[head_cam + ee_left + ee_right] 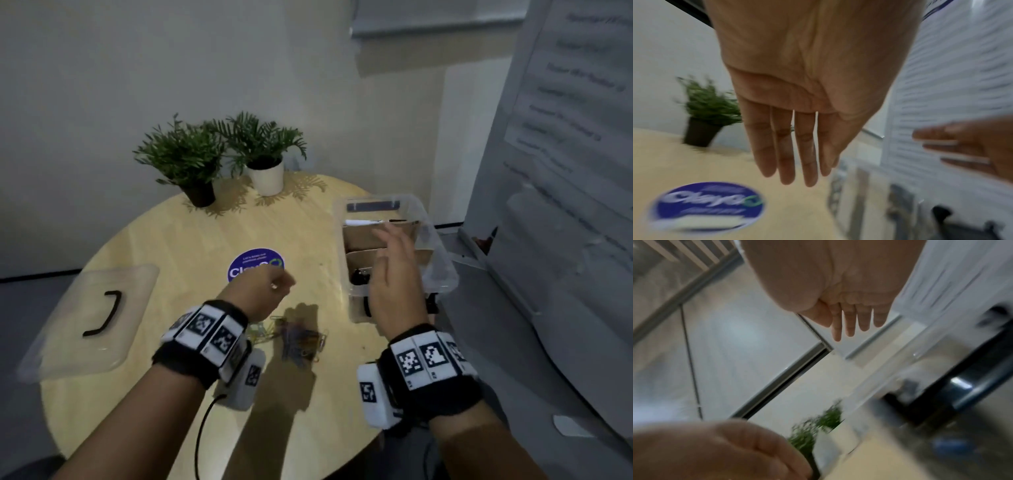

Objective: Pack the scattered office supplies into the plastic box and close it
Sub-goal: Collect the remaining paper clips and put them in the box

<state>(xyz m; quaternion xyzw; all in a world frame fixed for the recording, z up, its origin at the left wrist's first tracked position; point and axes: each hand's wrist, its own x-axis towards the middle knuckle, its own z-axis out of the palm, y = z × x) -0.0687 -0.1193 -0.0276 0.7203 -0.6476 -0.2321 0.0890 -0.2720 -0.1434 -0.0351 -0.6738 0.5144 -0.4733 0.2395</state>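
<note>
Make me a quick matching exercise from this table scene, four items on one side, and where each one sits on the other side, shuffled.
Items:
1. clear lid
2. paper clips
3. plastic box
4. potted plants

Places:
A. far edge of the round table
B. right edge of the table, under the right hand
C. left edge of the table
D. near the middle, between the two wrists

Pairs: 1-C, 2-D, 3-B, 4-A
</note>
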